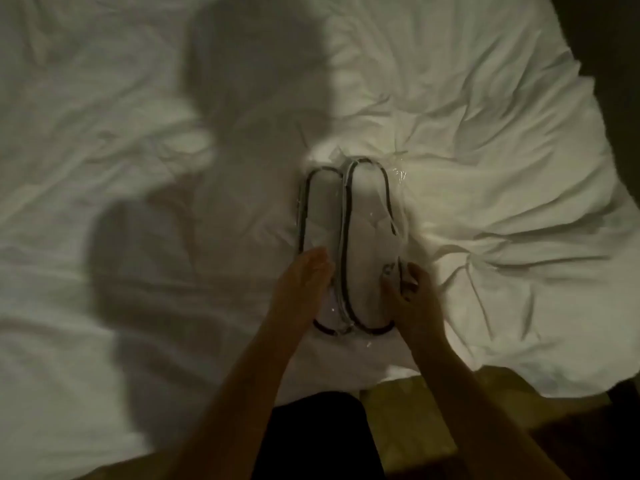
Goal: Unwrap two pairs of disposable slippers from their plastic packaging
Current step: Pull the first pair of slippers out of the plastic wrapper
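Observation:
Two wrapped pairs of white disposable slippers with dark trim lie side by side on the bed. The left packet is partly under my left hand, which rests flat on its near half with fingers together. The right packet is sheathed in clear crinkled plastic. My right hand pinches the plastic at that packet's right near edge. Both packets' heels point toward me. The image is dim and slightly blurred.
A rumpled white duvet covers the bed, with my shadow across its left half. The bed's near edge ends just before my dark-clad legs. A wooden floor or bench shows below. A dark strip borders the bed at the right.

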Tool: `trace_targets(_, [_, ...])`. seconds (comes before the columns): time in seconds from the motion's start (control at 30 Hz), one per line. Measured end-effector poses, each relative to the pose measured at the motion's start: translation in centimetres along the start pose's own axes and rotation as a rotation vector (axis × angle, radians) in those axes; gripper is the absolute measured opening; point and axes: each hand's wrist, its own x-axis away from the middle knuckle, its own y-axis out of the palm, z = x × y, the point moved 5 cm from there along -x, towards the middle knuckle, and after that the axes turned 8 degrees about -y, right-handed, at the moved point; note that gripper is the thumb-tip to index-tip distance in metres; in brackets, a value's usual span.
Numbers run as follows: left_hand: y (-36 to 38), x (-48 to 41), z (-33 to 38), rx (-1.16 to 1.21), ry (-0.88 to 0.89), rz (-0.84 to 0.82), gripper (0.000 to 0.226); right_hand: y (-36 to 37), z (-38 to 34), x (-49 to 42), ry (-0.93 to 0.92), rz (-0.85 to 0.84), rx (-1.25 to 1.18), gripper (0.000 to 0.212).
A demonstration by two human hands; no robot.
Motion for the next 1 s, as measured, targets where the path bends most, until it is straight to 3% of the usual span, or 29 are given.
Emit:
trace_targets(0.1, [1.8,-1.4,-0.8,-0.023,-0.006,-0.027,0.030,0.6,0.9,-0.6,-0.022,-0.038,0.018,0.037])
trace_targets(0.27, [2.2,-2.3,-1.3,-0.098,0.006,0.030,0.025,0.2,1.1,-0.6,0.030,-0.046,-0.031,0.064])
trace_targets(0.33, [2.0,-2.2,-1.0,-0.107,0.001,0.048,0.018,-0.1,0.7,-0.4,0.006,-0.043,-0.056,0.060])
trace_targets(0.5, [0.7,-1.5,2.4,0.059,-0.004,0.054,0.034,-0.8,-3.1,-0.7,-0.091,-0.016,-0.084,0.046])
trace_targets(0.83, [-5.4,6.4,21.5,0.324,0.289,-0.056,0.023,-5.5,-24.7,1.3,-0.442,-0.020,-0.247,0.061])
trace_targets(0.93, [-8.1,11.7,29.8,0.334,0.436,-0.060,0.048,-8.0,-33.7,3.6,-0.590,-0.010,-0.297,0.063])
trace_targets(1.0, [-10.0,15.5,34.7,0.330,0.526,-0.035,0.050,-9.7,-39.3,5.7,-0.693,-0.005,-0.317,0.065])
